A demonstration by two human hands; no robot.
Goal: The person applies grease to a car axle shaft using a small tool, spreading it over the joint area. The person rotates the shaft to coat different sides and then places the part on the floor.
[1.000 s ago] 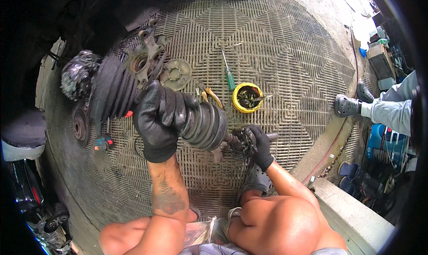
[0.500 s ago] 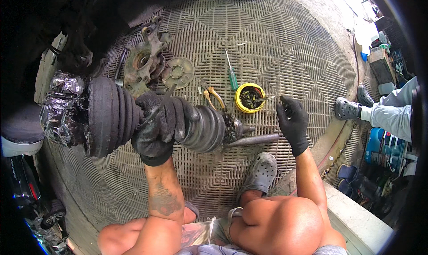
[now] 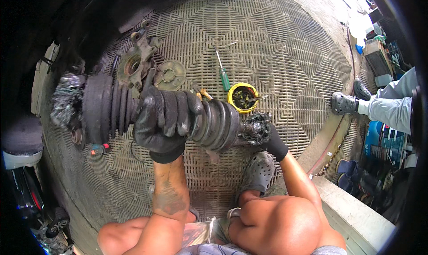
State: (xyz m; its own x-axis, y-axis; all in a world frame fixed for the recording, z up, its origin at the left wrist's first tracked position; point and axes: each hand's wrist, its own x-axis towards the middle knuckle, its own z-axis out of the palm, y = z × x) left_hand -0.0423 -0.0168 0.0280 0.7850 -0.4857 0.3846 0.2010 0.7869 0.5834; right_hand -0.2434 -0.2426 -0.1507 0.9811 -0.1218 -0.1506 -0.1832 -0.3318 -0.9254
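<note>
My left hand (image 3: pixel 167 121), in a black work glove, is wrapped around a car drive axle at the shaft between its two ribbed rubber boots. The larger boot (image 3: pixel 98 105) is on the left, beside a joint (image 3: pixel 67 101) smeared with shiny dark grease. To the right of my fingers is the smaller boot (image 3: pixel 218 125). Beyond it sits another grease-covered joint end (image 3: pixel 256 129). My right hand (image 3: pixel 277 144), also black-gloved, is up against that greasy end, which hides most of its fingers. A thin grey strip (image 3: pixel 149 79) sticks up beside my left hand.
A yellow-rimmed tub (image 3: pixel 230 95) of dark grease stands beyond the axle, a tool resting in it. Near it lie a green-handled screwdriver (image 3: pixel 224 79), a steering knuckle (image 3: pixel 130 67) and a round metal plate (image 3: pixel 169 75). Another person's shoe (image 3: pixel 344 103) is at right.
My right hand has come down and left from beside the tub to the axle's right end. That end now shows a thick greasy mass, and the axle has shifted slightly.
</note>
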